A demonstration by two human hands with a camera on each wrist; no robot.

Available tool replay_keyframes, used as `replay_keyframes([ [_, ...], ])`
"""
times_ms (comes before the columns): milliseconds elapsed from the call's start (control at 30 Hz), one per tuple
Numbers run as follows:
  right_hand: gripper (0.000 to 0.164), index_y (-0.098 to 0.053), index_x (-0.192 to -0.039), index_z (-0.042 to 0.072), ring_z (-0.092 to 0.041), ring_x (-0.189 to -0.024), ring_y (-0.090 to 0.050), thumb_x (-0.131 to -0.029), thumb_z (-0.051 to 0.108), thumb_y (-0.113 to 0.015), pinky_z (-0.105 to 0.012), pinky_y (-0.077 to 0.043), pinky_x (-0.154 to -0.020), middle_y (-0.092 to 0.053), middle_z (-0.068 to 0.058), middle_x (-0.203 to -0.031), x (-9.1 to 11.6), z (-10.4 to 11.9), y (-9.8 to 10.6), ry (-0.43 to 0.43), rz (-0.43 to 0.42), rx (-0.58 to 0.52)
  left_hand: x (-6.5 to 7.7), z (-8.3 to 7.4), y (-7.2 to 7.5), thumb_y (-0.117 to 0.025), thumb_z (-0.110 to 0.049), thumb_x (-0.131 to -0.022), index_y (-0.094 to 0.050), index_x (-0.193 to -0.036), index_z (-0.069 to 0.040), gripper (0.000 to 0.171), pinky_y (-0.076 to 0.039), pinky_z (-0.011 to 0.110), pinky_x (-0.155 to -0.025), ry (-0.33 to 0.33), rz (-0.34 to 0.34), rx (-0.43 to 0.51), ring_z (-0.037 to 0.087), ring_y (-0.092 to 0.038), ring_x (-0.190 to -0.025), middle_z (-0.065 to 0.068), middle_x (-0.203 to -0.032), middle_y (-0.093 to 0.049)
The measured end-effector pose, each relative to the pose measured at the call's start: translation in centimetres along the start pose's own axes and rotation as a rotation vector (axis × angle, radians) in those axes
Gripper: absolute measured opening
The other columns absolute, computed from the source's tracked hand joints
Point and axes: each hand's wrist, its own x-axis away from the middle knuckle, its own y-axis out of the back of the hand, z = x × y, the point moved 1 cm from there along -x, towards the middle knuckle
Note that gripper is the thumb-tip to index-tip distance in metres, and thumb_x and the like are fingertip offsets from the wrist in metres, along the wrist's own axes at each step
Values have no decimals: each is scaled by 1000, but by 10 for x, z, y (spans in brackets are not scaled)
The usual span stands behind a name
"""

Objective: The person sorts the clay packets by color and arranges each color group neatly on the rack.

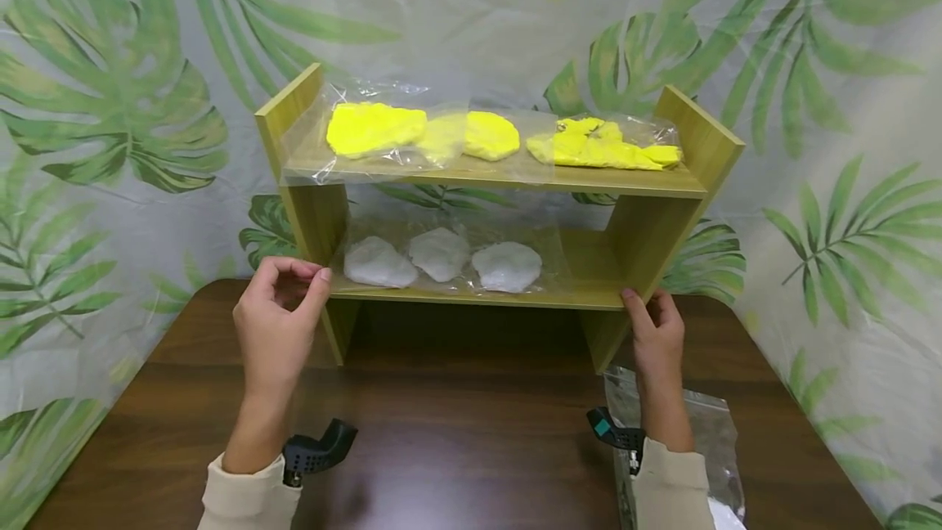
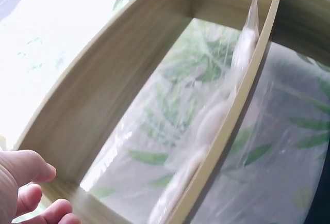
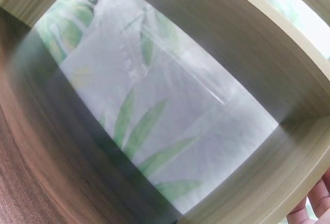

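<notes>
A small two-tier wooden shelf (image 1: 471,298) stands on the table between both hands. My left hand (image 1: 275,317) is at its left side panel, thumb and fingers loosely bent with a gap between them; in the left wrist view the thumb and fingertips (image 2: 31,198) show apart at the panel's edge. With thumb in front and fingers round the outside, my right hand (image 1: 657,342) grips the right side panel (image 1: 658,227) near the lower board. White lumps (image 1: 508,266) in clear bags lie on that board. Yellow lumps (image 1: 377,129) in clear bags lie on the top board.
Under the right forearm, a clear zip bag (image 1: 710,424) lies on the brown table (image 1: 456,424), with something white at its lower end. A leaf-patterned cloth (image 1: 471,23) hangs behind and at both sides. A black wrist mount (image 1: 320,448) sits on each forearm.
</notes>
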Motion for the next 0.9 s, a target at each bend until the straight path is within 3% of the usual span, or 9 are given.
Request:
replay_keyframes([
  [167, 26, -61, -110, 12, -13, -92, -53, -90, 28, -68, -23, -41, -79, -61, 3, -96, 1, 0, 1, -10, 8, 21, -4, 11, 3, -73, -15, -85, -60, -89, 1, 21, -45, 14, -61, 22, -35, -66, 4, -59, -68, -3, -82, -63],
  [467, 26, -61, -112, 12, -12, -91, -54, -91, 26, -68, -21, -42, -79, -61, 3, -95, 1, 0, 0, -2, -4, 15, -10, 35, 0, -72, -17, -86, -57, -95, -1, 23, -44, 10, -62, 53, -38, -167, -4, -57, -68, 6, -84, -65],
  [900, 23, -61, -109, 12, -13, -90, -55, -91, 24, -68, -22, -42, -79, -61, 2, -95, -2, -3, 0, 10, -4, 3, -12, 58, -11, -72, -22, -85, -58, -102, -3, 29, -41, 8, -61, 126, 1, -237, -4, -55, -70, 9, -88, -67],
])
